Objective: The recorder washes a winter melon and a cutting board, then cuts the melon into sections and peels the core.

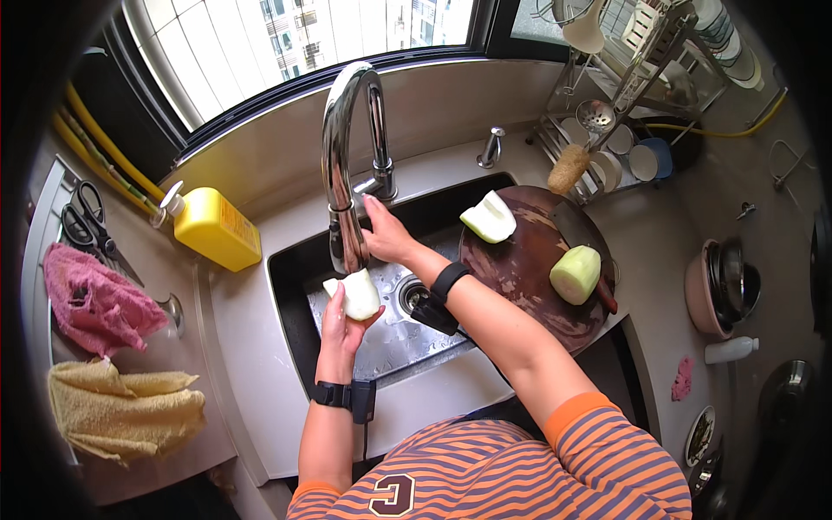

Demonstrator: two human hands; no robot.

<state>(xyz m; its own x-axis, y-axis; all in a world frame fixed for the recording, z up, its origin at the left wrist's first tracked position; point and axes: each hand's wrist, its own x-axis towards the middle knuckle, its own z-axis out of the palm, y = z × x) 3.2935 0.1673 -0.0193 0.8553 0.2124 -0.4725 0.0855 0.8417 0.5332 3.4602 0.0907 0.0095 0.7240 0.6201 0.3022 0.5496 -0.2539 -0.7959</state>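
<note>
My left hand [344, 325] holds a pale, peeled piece of gourd [357, 294] just below the spout of a chrome faucet [344, 188]. My right hand [388, 232] is raised behind the spout near the faucet's base, fingers extended; part of it is hidden by the spout. Beneath both hands lies the steel sink [390, 351] with its drain. A round wooden cutting board [507, 273] spans the sink's right side. On it rest a hollowed gourd piece [491, 218], a peeled gourd chunk [576, 275] and a cleaver [575, 224], its handle partly behind the chunk.
A yellow pump bottle [218, 227] stands left of the sink. Scissors [94, 224], a pink cloth [97, 299] and a yellow towel [127, 413] are farther left. At the back right is a dish rack [572, 175] with bowls. Stacked bowls [715, 286] and a white bottle [731, 350] sit right.
</note>
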